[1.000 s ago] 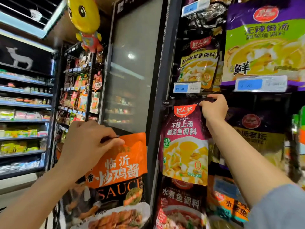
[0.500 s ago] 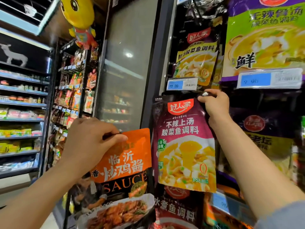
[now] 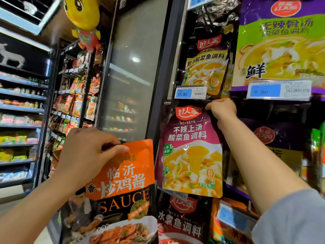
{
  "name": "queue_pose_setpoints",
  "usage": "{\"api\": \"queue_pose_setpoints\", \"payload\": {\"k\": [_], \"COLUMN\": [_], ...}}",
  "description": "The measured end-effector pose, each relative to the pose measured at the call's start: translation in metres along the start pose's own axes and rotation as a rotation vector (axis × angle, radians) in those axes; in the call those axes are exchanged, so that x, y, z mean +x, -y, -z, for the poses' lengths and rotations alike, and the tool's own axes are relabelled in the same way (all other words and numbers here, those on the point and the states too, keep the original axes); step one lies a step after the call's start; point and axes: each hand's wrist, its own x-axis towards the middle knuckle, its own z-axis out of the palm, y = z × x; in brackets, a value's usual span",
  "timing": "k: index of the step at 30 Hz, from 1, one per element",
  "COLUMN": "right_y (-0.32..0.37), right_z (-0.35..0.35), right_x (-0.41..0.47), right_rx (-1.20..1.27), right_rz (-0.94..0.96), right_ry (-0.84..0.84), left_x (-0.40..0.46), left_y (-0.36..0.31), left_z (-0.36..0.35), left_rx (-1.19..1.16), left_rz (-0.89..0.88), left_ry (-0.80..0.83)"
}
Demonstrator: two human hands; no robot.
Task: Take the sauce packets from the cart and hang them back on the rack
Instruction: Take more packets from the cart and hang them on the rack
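On the rack, just under the blue 12.00 price tag, our right hand pinched the top edge of the magenta sauce packet, fingers curled tight at the upper right corner. We could not see the peg itself, nor whether the packet's hole had caught it; the hand hid that spot. The packet hung flat against the rack, between the yellow-label packet above and a red-and-black packet below.

Our judgement: to seat it well, we should keep the top edge level, slide the hole fully back along the peg, and release only once the packet bears its own weight.

Right arm reached up and forward, wrist bent slightly inward, grey sleeve at lower right. Left hand sat lower and nearer us, thumb and fingers clamped on the top edge of the orange sauce packet, held upright beside the glass door, waiting its turn. The cart was out of view.
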Motion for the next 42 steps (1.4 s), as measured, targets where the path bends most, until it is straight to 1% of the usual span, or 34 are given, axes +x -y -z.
{"api": "queue_pose_setpoints", "payload": {"k": [2, 4, 6, 7, 9, 10, 12, 13, 14, 15, 16, 17, 18, 23, 28, 32, 35, 39, 42], "right_y": [-0.008, -0.014, -0.015, -0.015, -0.019, -0.026, -0.047, -0.057, -0.066, -0.073, -0.081, -0.087, -0.090, -0.093, -0.101, -0.100, -0.104, -0.116, -0.123], "right_z": [0.004, 0.005, 0.002, 0.000, 0.000, 0.002, 0.006, 0.006, 0.005, 0.002, -0.002, -0.005, -0.008, -0.027, -0.044, -0.047, -0.051, -0.051, -0.050], "right_x": [0.001, 0.003, 0.004, 0.003, -0.012, -0.023, -0.049, -0.063, -0.074, -0.083, -0.087, -0.087, -0.083, -0.057, -0.045, -0.031, -0.032, -0.050, -0.068], "right_rx": [-0.034, -0.035, -0.102, -0.154, -0.292, -0.402, -0.660, -0.785, -0.921, -1.040, -1.132, -1.180, -1.194, -1.181, -1.154, -1.139, -1.146, -1.160, -1.211], "right_rz": [-0.007, -0.027, 0.033, 0.099, 0.289, 0.431, 0.787, 0.941, 1.031, 1.032, 0.955, 0.869, 0.811, 0.582, 0.495, 0.417, 0.433, 0.545, 0.622], "right_ry": [0.004, -0.025, -0.071, -0.098, -0.124, -0.154, -0.202, -0.117, 0.081, 0.321, 0.529, 0.641, 0.666, 0.621, 0.576, 0.540, 0.505, 0.378, 0.323], "left_x": [-0.001, -0.001, -0.002, -0.002, -0.003, -0.004, -0.007, -0.008, -0.010, -0.010, -0.011, -0.012, -0.014, -0.020, -0.029, -0.032, -0.035, -0.038, -0.037], "left_y": [-0.003, -0.004, -0.005, -0.005, -0.006, -0.006, -0.006, -0.006, -0.005, -0.005, -0.004, -0.003, -0.002, -0.001, -0.001, 0.005, 0.005, 0.003, 0.000], "left_z": [0.000, -0.001, -0.003, -0.003, -0.004, -0.004, -0.006, -0.007, -0.008, -0.008, -0.009, -0.009, -0.010, -0.012, -0.018, -0.018, -0.016, -0.012, -0.012], "left_rx": [-0.008, -0.026, -0.021, -0.018, -0.008, 0.001, 0.010, 0.006, -0.001, -0.009, -0.013, -0.015, -0.017, -0.011, -0.016, 0.032, 0.056, 0.059, 0.075], "left_rz": [0.004, 0.009, 0.005, 0.008, 0.019, 0.017, 0.005, 0.003, 0.002, 0.003, 0.005, 0.006, 0.007, 0.023, 0.036, 0.062, 0.053, 0.061, 0.065], "left_ry": [0.000, 0.006, 0.008, 0.007, 0.005, 0.006, 0.007, 0.005, 0.004, 0.006, 0.012, 0.020, 0.026, 0.020, 0.056, 0.072, 0.060, 0.044, 0.040]}}
